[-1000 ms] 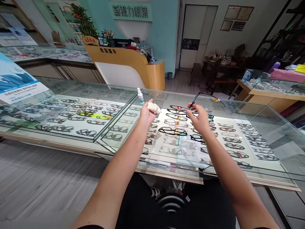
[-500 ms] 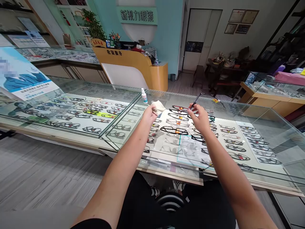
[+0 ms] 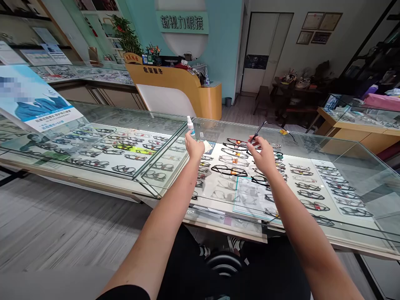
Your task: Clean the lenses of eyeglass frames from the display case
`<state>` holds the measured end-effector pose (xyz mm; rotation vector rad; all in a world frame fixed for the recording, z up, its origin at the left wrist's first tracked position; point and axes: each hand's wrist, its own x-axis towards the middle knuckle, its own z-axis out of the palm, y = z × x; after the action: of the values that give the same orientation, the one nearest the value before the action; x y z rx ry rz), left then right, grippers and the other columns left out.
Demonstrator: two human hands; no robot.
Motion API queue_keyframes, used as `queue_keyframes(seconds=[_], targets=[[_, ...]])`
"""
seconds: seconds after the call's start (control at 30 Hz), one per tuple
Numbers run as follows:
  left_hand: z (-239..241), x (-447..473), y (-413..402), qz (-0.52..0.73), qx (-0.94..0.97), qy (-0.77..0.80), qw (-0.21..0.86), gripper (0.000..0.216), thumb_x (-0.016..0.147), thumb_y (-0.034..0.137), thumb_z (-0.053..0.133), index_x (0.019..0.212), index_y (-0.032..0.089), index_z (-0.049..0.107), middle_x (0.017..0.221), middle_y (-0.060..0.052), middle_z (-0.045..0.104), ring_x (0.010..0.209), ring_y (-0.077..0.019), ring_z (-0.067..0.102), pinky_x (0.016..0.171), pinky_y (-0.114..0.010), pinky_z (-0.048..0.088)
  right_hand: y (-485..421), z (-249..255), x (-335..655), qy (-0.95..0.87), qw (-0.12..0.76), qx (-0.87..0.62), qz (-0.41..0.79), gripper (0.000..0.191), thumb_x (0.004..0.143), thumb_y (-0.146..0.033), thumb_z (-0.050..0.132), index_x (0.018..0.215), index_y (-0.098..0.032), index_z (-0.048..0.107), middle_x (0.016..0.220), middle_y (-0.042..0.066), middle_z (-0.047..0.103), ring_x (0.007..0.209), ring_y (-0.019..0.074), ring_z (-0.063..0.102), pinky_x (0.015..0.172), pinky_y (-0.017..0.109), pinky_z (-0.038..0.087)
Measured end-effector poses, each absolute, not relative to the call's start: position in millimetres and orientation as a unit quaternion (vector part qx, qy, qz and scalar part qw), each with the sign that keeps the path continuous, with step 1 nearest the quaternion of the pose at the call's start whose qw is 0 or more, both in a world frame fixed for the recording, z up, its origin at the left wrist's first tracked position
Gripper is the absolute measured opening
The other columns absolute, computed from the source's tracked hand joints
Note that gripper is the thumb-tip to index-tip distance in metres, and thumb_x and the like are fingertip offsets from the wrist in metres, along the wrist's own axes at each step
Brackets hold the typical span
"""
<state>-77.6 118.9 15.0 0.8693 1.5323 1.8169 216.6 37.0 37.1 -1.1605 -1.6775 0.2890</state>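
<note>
My left hand (image 3: 194,146) is closed, and a pale cloth (image 3: 207,146) sticks out at its right side. Its fingertips overlap the lower part of a small white spray bottle (image 3: 190,123) standing on the glass counter; whether they grip it, I cannot tell. A small clear cap (image 3: 201,135) lies just right of the bottle. Held in my right hand (image 3: 263,154) is a pair of dark eyeglasses (image 3: 256,130), one temple pointing up and back. The fingers partly hide this frame. Several eyeglasses (image 3: 229,170) lie in rows below both hands.
The glass display counter (image 3: 218,208) runs across in front of me, with a glass divider left of my left hand. A tilted poster board (image 3: 40,100) stands at the left. Beyond is a wooden cashier desk (image 3: 209,100).
My left hand has moved left and slightly forward to the spray bottle, with the cloth showing less. My right hand and the eyeglasses stay nearly where they were.
</note>
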Motion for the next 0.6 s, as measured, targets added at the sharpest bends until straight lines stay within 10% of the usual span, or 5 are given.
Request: queue_keyframes(seconds=[0.13,0.33,0.6], targets=[[20.5,-65.5,105.7,0.655,0.476,0.558,0.183,0.055,0.08,-0.005,0.069,0.125,0.025,0.068,0.157,-0.016,0.062,0.161,-0.0364,0.047,0.141,-0.053,0.027,37.3,38.0,215.9,-0.698,0.513,-0.485,0.122,0.039,0.105,-0.053,0.064,0.13,-0.025,0.074,0.131,0.013,0.084,0.112,0.0342,0.074,0.104,0.056,0.055],[18.0,-63.5,117.8,0.7,0.256,0.474,0.469,0.017,0.097,0.024,0.072,0.114,0.026,0.07,0.128,-0.012,0.072,0.125,-0.0254,0.074,0.104,-0.033,0.061,36.5,38.2,215.5,-0.699,0.508,-0.488,0.126,0.041,0.105,-0.054,0.064,0.132,-0.025,0.074,0.13,0.014,0.084,0.113,0.0346,0.074,0.104,0.056,0.056],[18.5,-97.0,127.7,0.696,0.056,0.432,0.571,0.06,0.108,0.049,0.052,0.165,0.034,0.046,0.16,-0.018,0.063,0.133,-0.0265,0.077,0.097,-0.035,0.065,38.6,34.5,214.5,-0.705,0.509,-0.48,0.119,0.043,0.106,-0.057,0.064,0.131,-0.024,0.075,0.125,0.016,0.084,0.111,0.0358,0.075,0.103,0.057,0.057]])
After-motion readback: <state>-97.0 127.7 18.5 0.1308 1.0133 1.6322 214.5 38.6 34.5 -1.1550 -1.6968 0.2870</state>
